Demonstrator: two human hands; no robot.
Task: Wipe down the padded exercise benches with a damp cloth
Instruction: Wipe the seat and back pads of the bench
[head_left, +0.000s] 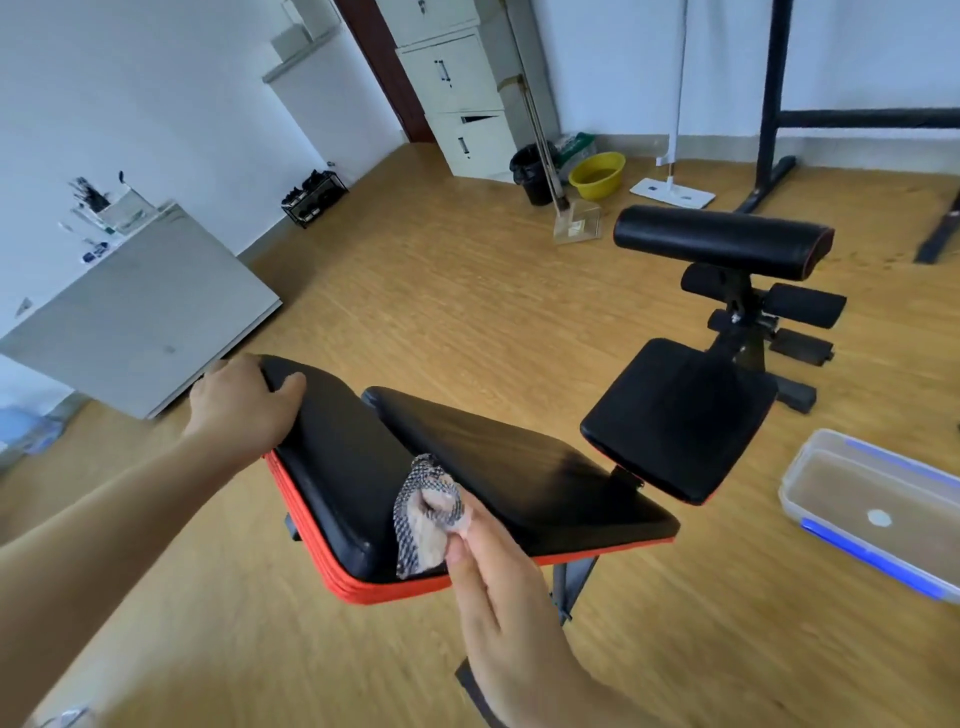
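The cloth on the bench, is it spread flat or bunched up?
Bunched up: the cloth is a crumpled wad, pinched by the right hand in the gap between two pads of the bench.

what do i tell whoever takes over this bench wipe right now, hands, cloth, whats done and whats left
Left hand grips the far corner of the left back pad.
Right hand pinches the cloth, which sits in the crease between that pad and the right back pad.
Done: cannot tell; no wet marks show on any pad.
Left, probably: the crease and both back pads, then the seat pad and the roller pad beyond it.
A clear box with blue clips is on the floor to the right.
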